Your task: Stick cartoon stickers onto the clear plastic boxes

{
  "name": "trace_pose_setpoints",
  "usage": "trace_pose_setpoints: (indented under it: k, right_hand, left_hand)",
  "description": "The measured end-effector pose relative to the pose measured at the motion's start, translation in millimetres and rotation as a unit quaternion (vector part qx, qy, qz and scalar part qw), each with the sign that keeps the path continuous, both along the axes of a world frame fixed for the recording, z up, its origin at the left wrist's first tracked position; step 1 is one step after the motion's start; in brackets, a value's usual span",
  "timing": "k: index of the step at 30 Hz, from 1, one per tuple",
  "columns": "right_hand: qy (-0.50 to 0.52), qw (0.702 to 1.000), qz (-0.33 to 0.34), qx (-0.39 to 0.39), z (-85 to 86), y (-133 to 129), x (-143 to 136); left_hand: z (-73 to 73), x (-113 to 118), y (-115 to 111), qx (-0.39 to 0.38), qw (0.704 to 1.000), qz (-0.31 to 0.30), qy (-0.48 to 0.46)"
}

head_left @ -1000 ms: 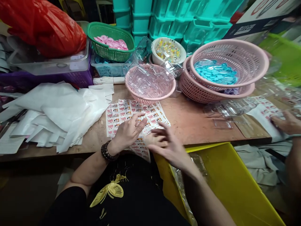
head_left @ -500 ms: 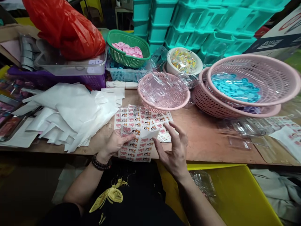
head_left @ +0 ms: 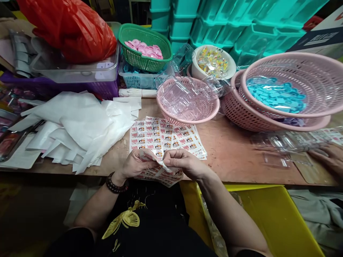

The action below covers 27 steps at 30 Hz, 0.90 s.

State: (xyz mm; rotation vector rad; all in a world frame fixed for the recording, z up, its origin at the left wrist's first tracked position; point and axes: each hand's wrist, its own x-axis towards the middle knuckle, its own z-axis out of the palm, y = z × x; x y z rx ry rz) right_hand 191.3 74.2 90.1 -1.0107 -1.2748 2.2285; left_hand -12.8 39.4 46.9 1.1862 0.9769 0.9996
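A sticker sheet (head_left: 158, 175) printed with small cartoon animals is held up at the table's front edge. My left hand (head_left: 138, 165) is closed on its upper left part, thumb on top, and the sheet bends there. My right hand (head_left: 184, 162) pinches its upper edge near the middle, with thumb and forefinger close to the left fingertips. Whether a sticker is coming off is too small to tell. Behind my hands, more printed sticker sheets (head_left: 187, 141) lie flat on the table, partly covered by clear plastic pieces.
White backing paper (head_left: 80, 121) is heaped on the left. A pink basket (head_left: 187, 117) of clear plastic stands behind the sheets. Larger pink baskets (head_left: 238, 117) with blue pieces stand to the right. Another person's hand (head_left: 331, 157) rests at the right edge. A yellow bin (head_left: 268, 217) is below.
My right hand, spread and apart before, has moved left and now pinches the sheet's upper edge. The sheet has bent. Another person's hand has appeared at the right.
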Motion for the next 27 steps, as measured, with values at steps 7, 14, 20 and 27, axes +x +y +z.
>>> trace_pose_setpoints:
  k: [7,14,20,27]
  right_hand:
    - [-0.025,0.984,-0.116,0.130,0.0,-3,-4]
    - [-0.023,0.991,-0.027,0.132,0.0,4,-1]
    - [-0.019,0.994,0.019,0.101,-1.0,4,-3]
    - [-0.120,0.933,-0.141,0.309,-9.2,-9,-7]
  left_hand:
    - [3.3,0,1,-0.030,0.999,0.043,-0.016]
    - [2.3,3,2,-0.052,0.998,0.029,-0.028]
    - [2.9,1,1,-0.044,0.998,0.021,-0.034]
    - [-1.7,5,2,-0.064,0.996,0.058,-0.023]
